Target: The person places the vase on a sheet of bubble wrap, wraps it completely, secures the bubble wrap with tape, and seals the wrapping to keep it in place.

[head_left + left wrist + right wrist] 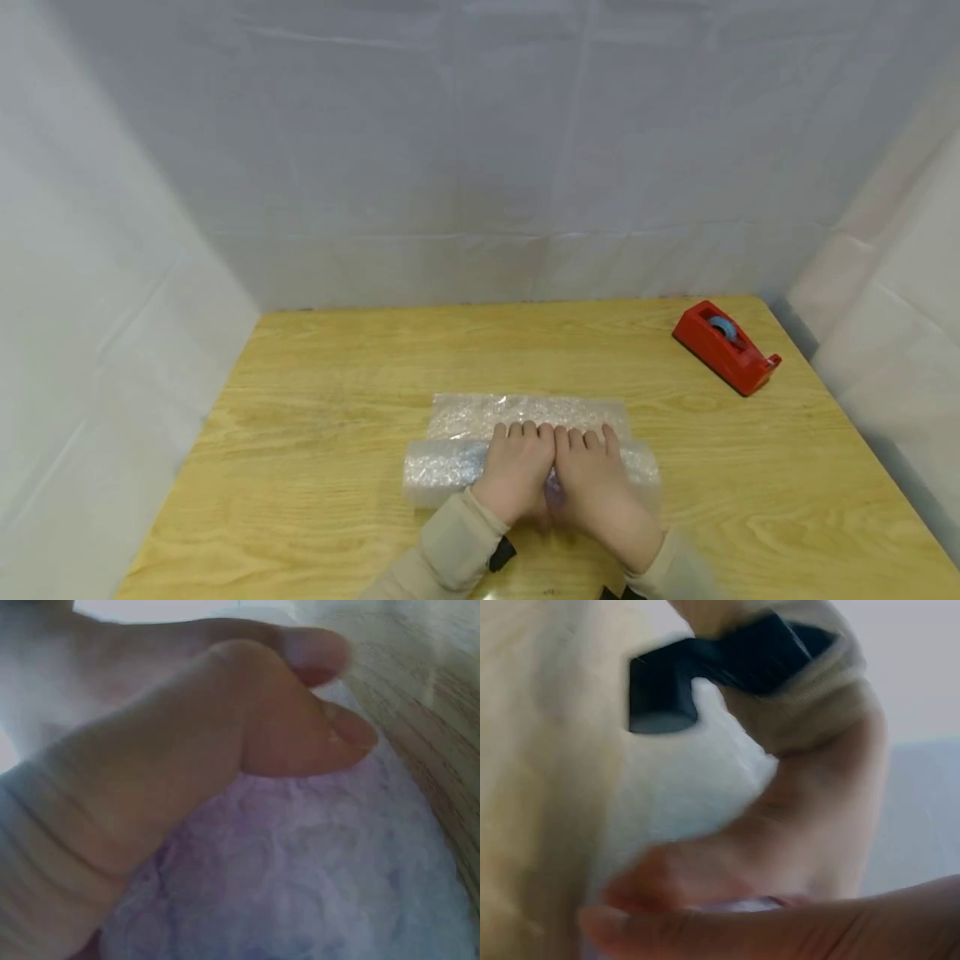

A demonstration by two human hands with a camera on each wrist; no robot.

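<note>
A roll of clear bubble wrap [438, 477] lies across the front middle of the table, a short flat flap [528, 408] of it stretching out beyond. My left hand [519, 468] and right hand [594, 479] grip the roll side by side at its middle, fingers over the top. Through the layers between them shows a purplish tint; what lies inside cannot be made out. In the left wrist view the bent left thumb [300, 742] presses on the near side of the wrap. The blurred right wrist view shows the right thumb [727, 930] close to the left hand [772, 840].
A red tape dispenser [723, 348] with a blue-cored tape roll stands at the back right of the wooden table [315, 375]. White sheeting [450, 167] hangs behind and at both sides. A black wrist camera [664, 690] sits on the left sleeve.
</note>
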